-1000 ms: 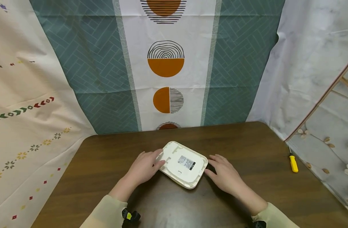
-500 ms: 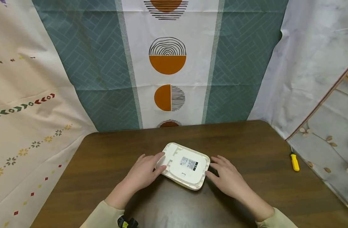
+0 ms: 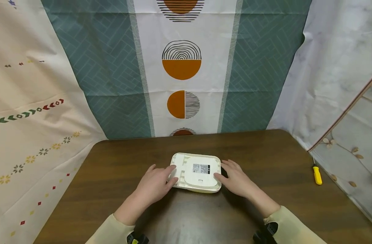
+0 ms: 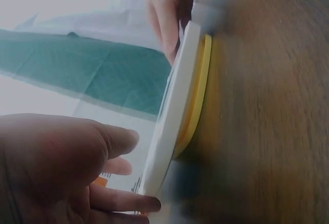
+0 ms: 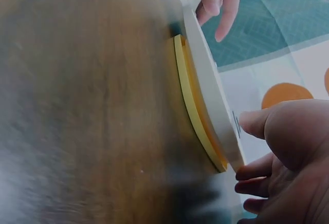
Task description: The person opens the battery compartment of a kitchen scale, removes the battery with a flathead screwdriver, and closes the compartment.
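A white plastic device point(image 3: 201, 183) with rounded corners lies underside up on the table. A printed label point(image 3: 201, 168) shows on its raised middle panel, and a yellow layer point(image 4: 201, 90) shows beneath it in the wrist views. At its left end is my left hand point(image 3: 155, 183), fingers relaxed, with a fingertip at the edge in the left wrist view and the thumb apart from it. My right hand point(image 3: 237, 179) is at the right end, its thumb over the rim and its other fingers loosely bent at the side edge.
A screwdriver point(image 3: 317, 175) with a yellow handle lies near the right edge of the brown wooden table point(image 3: 186, 217). Patterned cloth point(image 3: 122, 67) hangs behind the table and along both sides.
The white device has turned counterclockwise, from slanting to nearly square with the table's far edge. My right hand has moved slightly left and forward with it; my left hand stays at its left end.
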A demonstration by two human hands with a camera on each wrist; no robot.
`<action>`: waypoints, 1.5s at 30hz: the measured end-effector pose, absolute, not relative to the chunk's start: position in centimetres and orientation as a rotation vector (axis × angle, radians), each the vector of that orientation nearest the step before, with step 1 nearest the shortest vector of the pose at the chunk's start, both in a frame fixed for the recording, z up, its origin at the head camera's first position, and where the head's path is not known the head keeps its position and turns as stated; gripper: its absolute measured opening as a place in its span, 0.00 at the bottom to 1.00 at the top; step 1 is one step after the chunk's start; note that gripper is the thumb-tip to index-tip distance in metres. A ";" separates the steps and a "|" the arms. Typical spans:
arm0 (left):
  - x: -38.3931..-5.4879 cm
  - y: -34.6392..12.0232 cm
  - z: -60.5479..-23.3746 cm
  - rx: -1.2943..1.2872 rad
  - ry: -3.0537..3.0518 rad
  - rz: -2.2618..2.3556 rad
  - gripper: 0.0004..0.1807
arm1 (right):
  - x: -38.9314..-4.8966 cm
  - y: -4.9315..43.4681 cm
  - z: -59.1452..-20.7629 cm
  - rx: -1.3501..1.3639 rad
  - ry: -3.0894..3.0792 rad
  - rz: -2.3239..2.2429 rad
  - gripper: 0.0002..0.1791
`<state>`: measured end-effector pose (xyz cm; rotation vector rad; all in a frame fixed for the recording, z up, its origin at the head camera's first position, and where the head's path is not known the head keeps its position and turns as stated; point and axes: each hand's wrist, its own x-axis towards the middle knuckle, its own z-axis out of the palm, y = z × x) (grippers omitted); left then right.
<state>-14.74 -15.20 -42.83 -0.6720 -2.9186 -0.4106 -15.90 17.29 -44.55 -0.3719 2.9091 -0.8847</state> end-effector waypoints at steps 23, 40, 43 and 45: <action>-14.0 -15.1 -41.3 -0.705 -2.972 -0.268 0.11 | -17.1 16.9 -44.9 -0.425 2.897 -0.895 0.42; -15.9 -15.7 -43.2 -0.679 -2.943 -0.233 0.38 | -17.3 16.8 -45.4 -0.534 3.027 -0.829 0.44; -16.2 -15.5 -43.6 -0.730 -2.945 -0.231 0.39 | -17.2 16.8 -45.4 -0.572 3.073 -0.783 0.42; -16.2 -15.4 -43.8 -0.781 -2.948 -0.226 0.39 | -17.1 16.9 -45.5 -0.601 3.100 -0.759 0.42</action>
